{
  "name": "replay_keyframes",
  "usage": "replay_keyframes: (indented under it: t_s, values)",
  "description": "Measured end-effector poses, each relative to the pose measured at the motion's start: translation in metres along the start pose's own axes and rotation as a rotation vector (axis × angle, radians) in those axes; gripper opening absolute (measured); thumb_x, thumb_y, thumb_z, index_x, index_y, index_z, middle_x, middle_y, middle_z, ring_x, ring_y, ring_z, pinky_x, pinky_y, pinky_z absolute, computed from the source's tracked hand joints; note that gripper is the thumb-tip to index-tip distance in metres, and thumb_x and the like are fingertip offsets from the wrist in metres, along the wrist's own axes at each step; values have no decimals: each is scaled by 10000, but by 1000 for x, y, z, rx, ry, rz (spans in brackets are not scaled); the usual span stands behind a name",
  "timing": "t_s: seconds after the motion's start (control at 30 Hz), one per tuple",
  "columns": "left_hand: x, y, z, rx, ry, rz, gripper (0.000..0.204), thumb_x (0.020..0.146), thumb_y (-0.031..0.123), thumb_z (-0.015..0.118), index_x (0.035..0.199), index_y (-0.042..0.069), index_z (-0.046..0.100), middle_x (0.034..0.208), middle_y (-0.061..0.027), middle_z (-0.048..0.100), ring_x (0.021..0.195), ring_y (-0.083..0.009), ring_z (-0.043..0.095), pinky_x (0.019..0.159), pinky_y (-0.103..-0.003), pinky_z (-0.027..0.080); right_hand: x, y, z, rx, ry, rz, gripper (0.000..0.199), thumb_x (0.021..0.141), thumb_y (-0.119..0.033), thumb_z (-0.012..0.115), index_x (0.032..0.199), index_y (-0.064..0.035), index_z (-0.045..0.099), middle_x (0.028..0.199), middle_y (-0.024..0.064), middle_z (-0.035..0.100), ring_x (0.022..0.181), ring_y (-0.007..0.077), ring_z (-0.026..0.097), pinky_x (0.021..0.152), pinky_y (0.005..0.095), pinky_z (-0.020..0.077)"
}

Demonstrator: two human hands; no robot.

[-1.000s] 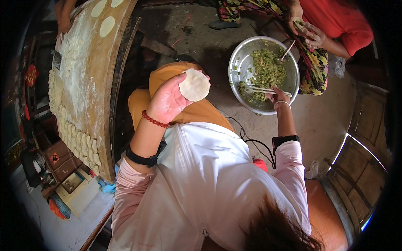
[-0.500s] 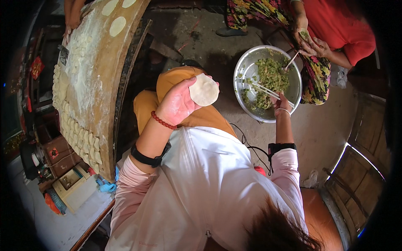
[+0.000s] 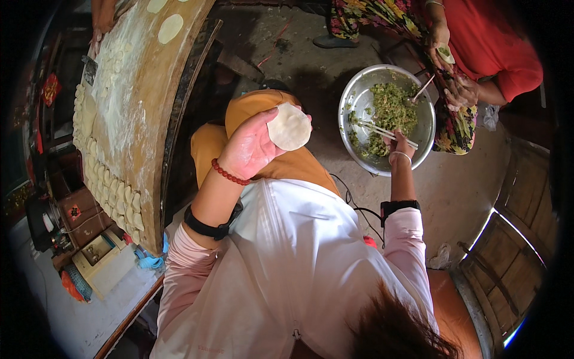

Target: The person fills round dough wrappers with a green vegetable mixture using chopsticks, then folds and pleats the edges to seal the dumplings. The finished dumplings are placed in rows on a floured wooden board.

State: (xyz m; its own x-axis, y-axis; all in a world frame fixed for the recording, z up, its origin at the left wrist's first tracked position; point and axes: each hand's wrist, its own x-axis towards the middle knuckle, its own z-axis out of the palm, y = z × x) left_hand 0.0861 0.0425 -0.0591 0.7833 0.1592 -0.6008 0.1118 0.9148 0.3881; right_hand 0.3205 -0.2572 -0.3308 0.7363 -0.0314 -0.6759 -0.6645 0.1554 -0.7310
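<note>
A round, pale dumpling wrapper lies across the fingers of my left hand, palm up above my lap, thumb over its near edge. My right hand grips a pair of chopsticks over the near side of a large metal bowl. Their tips touch chopped green filling in the bowl. A spoon or similar utensil leans against the bowl's far right rim.
Left stands a floured wooden board with rows of shaped dumplings and flat wrappers. Another person's hands rest at its far edge. Far right, a person in red holds a filled wrapper. A black cable lies on the floor.
My right hand and the chopsticks have shifted slightly left against the bowl, the tips still in the filling. The co-worker's hands have moved apart, showing the filled wrapper in one.
</note>
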Motion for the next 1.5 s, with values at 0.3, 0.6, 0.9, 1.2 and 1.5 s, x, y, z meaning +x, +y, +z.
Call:
replay_keyframes:
  t_s: [0.3, 0.6, 0.9, 1.2, 1.5]
  values:
    - [3, 1, 0, 2, -12, -4, 475, 1004, 271, 478, 1357, -46, 464, 1404, -260, 492, 1331, -368, 472, 1147, -428, 346, 19, 11, 11, 143, 63, 170, 176, 904, -156, 707, 865, 12, 668, 734, 123, 701, 529, 204, 664, 393, 259, 478]
    - [4, 2, -1, -2, -38, -10, 472, 1006, 272, 470, 1359, -42, 466, 1403, -254, 496, 1324, -362, 480, 1147, -428, 346, 25, 15, -3, 354, -32, 238, 188, 938, -129, 652, 951, 58, 636, 922, 164, 692, 811, 294, 710, 730, 427, 655]
    - [8, -7, 6, -82, -43, -43, 498, 1012, 359, 453, 1332, -18, 508, 1369, -210, 543, 1297, -336, 511, 1116, -447, 382, -34, -52, -6, 372, -275, 185, 236, 950, -178, 649, 992, 52, 622, 958, 163, 699, 859, 260, 711, 781, 365, 641]
    - [-3, -11, 18, -72, -72, -96, 601, 1010, 502, 403, 1364, 27, 500, 1352, -116, 571, 1262, -256, 547, 1078, -412, 410, -222, -165, 45, 34, -722, -493, 222, 994, -141, 558, 1037, 75, 590, 1017, 210, 656, 934, 330, 693, 762, 417, 647]
    - [-37, -5, 0, -162, -102, -44, 595, 1001, 528, 411, 1352, 57, 510, 1327, -83, 584, 1230, -219, 550, 1058, -399, 422, -322, -194, 86, -642, -893, -1040, 325, 841, -267, 774, 876, 46, 694, 874, 226, 716, 847, 320, 716, 788, 379, 566]
